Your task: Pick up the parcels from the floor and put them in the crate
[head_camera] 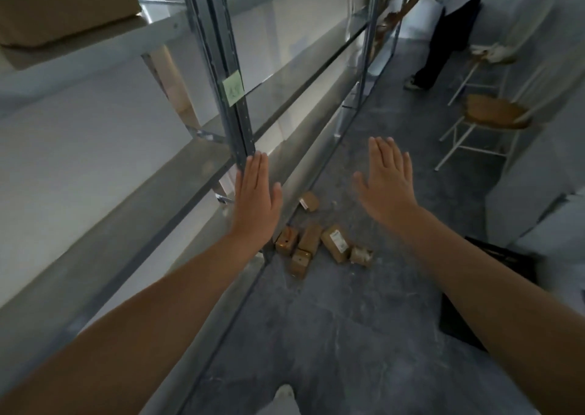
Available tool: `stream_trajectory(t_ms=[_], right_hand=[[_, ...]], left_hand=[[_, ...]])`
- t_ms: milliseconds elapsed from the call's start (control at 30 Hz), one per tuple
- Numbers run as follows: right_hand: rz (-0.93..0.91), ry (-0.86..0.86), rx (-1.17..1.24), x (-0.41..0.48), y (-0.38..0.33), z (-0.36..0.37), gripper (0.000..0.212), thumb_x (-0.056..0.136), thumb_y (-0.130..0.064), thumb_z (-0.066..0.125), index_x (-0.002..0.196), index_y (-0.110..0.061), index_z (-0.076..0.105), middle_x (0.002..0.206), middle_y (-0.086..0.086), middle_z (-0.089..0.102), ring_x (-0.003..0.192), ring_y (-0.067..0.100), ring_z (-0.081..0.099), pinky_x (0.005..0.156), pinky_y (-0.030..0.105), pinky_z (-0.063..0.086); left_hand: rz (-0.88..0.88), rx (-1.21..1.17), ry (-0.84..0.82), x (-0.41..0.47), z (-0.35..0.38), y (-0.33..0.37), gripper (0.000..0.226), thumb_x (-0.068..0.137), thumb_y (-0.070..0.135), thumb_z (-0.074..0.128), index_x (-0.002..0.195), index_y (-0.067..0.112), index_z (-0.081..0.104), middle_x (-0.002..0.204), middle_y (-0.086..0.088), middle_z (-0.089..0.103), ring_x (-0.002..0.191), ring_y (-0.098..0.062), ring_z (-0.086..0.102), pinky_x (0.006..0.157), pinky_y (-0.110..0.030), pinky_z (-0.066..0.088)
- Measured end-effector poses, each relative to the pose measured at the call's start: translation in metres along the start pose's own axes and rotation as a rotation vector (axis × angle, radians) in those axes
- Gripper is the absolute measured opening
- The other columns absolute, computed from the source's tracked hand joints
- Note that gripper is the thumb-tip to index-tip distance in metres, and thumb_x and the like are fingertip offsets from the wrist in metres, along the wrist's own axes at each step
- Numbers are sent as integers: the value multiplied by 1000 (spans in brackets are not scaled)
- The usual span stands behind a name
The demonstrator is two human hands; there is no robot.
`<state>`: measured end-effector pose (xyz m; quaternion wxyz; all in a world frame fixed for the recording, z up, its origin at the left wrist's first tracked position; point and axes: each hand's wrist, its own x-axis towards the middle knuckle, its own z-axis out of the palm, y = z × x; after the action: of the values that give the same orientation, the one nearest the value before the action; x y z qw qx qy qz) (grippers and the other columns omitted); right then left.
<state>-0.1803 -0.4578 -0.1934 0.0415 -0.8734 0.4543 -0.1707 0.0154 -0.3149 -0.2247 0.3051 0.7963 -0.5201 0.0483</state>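
Beside the foot of the grey metal shelving rack lie small brown cardboard parcels; the black plastic crate sits farther out. The left hand and right hand hover flat, empty and apart. Best to crouch and grip one parcel firmly.

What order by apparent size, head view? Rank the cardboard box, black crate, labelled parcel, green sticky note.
1. cardboard box, cropped by the frame.
2. black crate, partly hidden.
3-4. labelled parcel and green sticky note: look alike, unranked.

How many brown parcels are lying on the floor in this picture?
6. The far parcel lies apart, along the rack. Five cluster nearer: leftmost parcel, middle parcel, nearest parcel, labelled parcel, crumpled parcel. Others may be hidden.
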Motion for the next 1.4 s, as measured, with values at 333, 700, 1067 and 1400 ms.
stream_trajectory(t_ms=[333, 700, 1067, 1400], right_hand=[[68, -72, -44, 39, -12, 45, 71, 98, -34, 36, 157, -10, 4, 164, 5, 5, 151, 19, -8, 121, 41, -8], [226, -141, 41, 95, 82, 76, 70, 100, -33, 40, 156, -6, 8, 163, 9, 7, 151, 23, -4, 121, 38, -5], [189, -198, 78, 196, 214, 94, 68, 100, -32, 40, 155, -5, 11, 163, 10, 10, 151, 23, -3, 123, 41, -2], [36, -302, 148, 280, 217, 157, 66, 101, -32, 38, 155, -7, 11, 163, 9, 11, 151, 23, 0, 122, 42, -2]], left_hand=[[9, -50, -108, 59, 41, -52, 59, 105, 26, 31, 156, 6, 9, 164, -8, 7, 152, -19, 0, 124, -39, -1], [119, -41, -211, 127, 119, -8, 60, 105, 30, 29, 157, 10, 6, 165, -6, 3, 150, -14, -5, 123, -38, -4], [18, 4, -248, 210, 212, 48, 61, 105, 30, 31, 157, 10, 6, 165, -6, 5, 151, -16, 0, 123, -36, -4], [-94, 91, -252, 242, 248, 33, 61, 106, 32, 29, 157, 12, 3, 165, -3, 1, 151, -13, -5, 120, -30, -9]])
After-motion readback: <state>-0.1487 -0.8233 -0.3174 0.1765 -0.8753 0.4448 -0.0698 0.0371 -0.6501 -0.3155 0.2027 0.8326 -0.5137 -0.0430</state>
